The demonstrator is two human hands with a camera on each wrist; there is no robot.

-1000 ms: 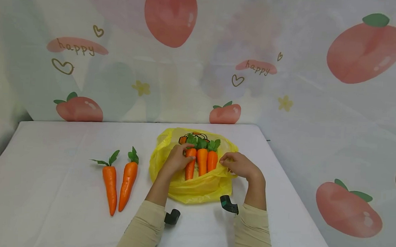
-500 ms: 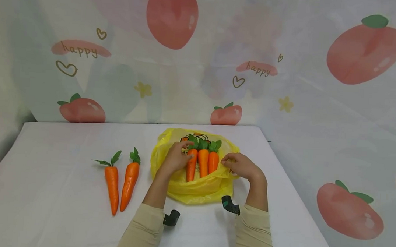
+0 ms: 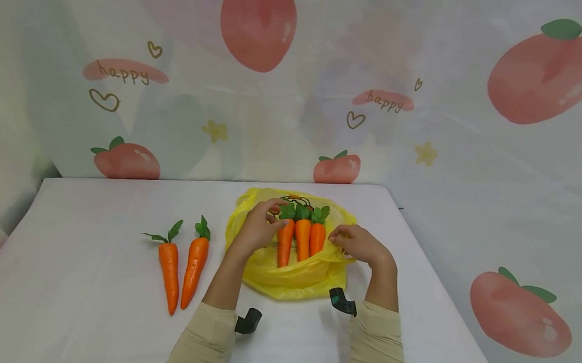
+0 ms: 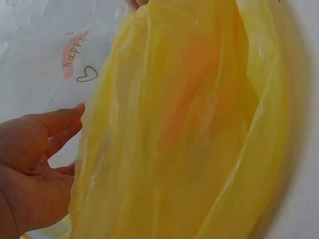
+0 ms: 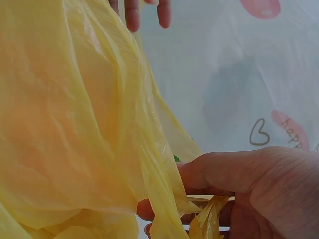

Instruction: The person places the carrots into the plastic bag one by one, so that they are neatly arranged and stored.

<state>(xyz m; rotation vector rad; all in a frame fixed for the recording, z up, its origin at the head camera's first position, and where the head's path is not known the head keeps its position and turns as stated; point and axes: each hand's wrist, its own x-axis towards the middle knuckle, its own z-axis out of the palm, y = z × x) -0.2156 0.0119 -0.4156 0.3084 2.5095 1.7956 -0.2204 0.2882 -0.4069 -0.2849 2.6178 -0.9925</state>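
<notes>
A yellow plastic bag (image 3: pixel 291 285) lies with its mouth spread, and three leafy carrots (image 3: pixel 302 240) show side by side inside it. My right hand (image 3: pixel 361 244) grips the bag's right edge. In the right wrist view its thumb and fingers (image 5: pixel 209 172) hold the thin plastic, with a bunched strip (image 5: pixel 209 219) of bag hanging across them. At the bag's left side is my left hand (image 3: pixel 260 226), fingers parted, its thumb overlapping the leftmost carrot (image 3: pixel 284 246) in the head view. The left wrist view shows this hand (image 4: pixel 35 164) loosely bent right beside the yellow plastic.
Two more carrots, a straight-lying left one (image 3: pixel 169 279) and a slanted right one (image 3: pixel 195 272), lie on the white tabletop (image 3: pixel 97 259) left of the bag. A fruit-patterned backdrop (image 3: pixel 284 111) rises behind the table. Black wrist cameras (image 3: pixel 249 321) jut from both sleeves.
The left hand's fingers have eased back from the leftmost carrot and spread a little wider. The right hand keeps its hold on the bag. The head view has shifted slightly.
</notes>
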